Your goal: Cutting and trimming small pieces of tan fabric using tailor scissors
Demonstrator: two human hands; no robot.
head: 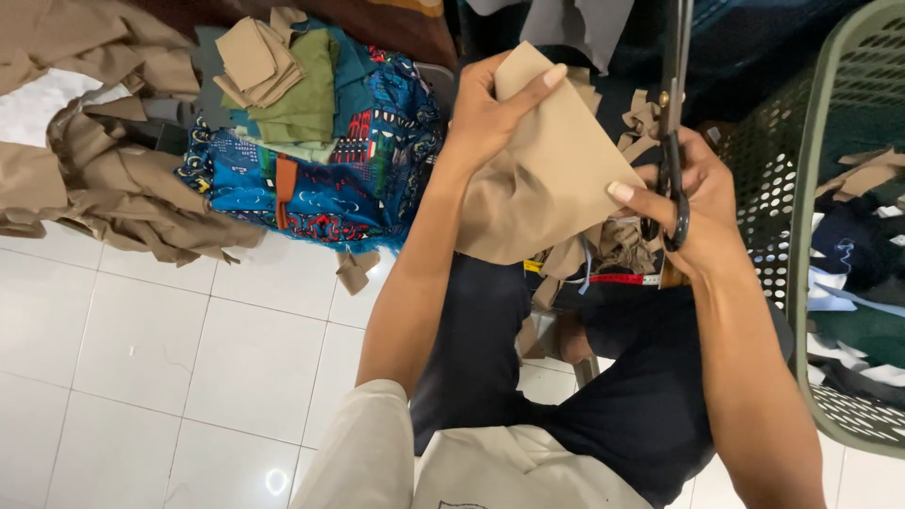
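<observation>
Nearest the camera: cream sleeve (363,452) and dark trousers (603,405) of the seated person, over white glossy floor tiles (141,358).

Above the lap, left hand (485,118) closed on the top edge of a tan folded piece of cloth (547,179), thumb in front, fingers wrapped behind, 1 fingertip laid flat over the upper corner. Cloth held upright between both hands, lower edge drooping toward the knees.

Right hand (693,203) curled through the loops of black-handled metal scissors (671,113), blades pointing up and away, seemingly shut or nearly so; how far apart, cannot tell. Index finger of the same hand stretched out, touching the right edge of the tan cloth. Grip tight, not spread.

Just below the cloth: tan offcut strips (613,250) heaped on the lap, with a red measuring tape (627,279) lying across them.

To the right, touching the knee area: olive-green perforated plastic basket (811,188) holding dark, white and tan scraps.

Farther off, left of the hands: blue patterned fabric bundle (330,179) on the floor, stack of 2 kinds of cut pieces on top, tan ones (255,61) over green ones (306,99). Beyond, at far left, crumpled heap of tan cloth (104,179).
</observation>
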